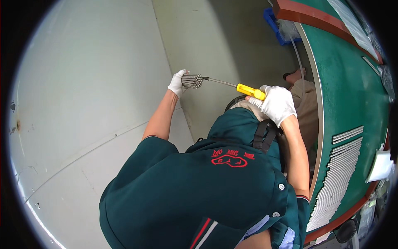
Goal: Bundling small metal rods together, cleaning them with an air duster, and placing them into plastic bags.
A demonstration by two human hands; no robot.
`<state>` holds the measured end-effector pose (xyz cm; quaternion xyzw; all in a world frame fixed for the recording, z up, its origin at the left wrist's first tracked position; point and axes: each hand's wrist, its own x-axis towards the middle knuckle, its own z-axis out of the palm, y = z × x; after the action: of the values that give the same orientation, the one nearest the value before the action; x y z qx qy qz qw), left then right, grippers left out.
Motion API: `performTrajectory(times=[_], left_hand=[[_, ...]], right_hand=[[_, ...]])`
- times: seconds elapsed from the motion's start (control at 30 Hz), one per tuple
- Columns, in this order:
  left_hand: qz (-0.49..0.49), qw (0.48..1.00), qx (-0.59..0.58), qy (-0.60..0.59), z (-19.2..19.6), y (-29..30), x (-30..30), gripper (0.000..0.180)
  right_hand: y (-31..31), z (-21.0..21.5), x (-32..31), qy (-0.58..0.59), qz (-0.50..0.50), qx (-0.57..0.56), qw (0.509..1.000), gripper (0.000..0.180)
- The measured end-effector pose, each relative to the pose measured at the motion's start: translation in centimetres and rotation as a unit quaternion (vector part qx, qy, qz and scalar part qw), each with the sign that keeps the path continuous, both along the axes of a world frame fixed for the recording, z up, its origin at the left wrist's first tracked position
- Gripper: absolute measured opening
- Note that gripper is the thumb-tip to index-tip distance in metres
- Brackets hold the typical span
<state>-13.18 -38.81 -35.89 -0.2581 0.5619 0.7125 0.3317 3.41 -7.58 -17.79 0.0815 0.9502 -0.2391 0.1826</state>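
My left hand, in a white glove, is closed round a bundle of thin metal rods, whose ends point to the right. In my right hand, also white-gloved, is a yellow air blow gun with a long thin metal nozzle. The nozzle's dark tip reaches close to the rod ends; whether it touches them I cannot tell. My right palm and fingers hide the rear of the gun. Both hands are held out in front of my body, left of the green table.
On the green tabletop at the right lies a long row of metal rods, with a smaller group beyond it. A blue crate holds clear plastic. A clear hose hangs beside the table edge. A pale wall rises at the left.
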Motion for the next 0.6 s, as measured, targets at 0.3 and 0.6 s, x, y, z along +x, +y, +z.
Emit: performTrajectory(times=[0.3, 0.6], left_hand=[[0.02, 1.0, 0.008, 0.014, -1.4, -1.6, -0.1, 0.015], [0.02, 1.0, -0.014, 0.015, -0.7, -1.2, -0.6, 0.015]], right_hand=[[-0.4, -1.0, -0.1, -0.01, -0.016, -0.004, 1.0, 0.055], [-0.9, -1.1, -0.5, 0.001, -0.002, -0.006, 1.0, 0.056]])
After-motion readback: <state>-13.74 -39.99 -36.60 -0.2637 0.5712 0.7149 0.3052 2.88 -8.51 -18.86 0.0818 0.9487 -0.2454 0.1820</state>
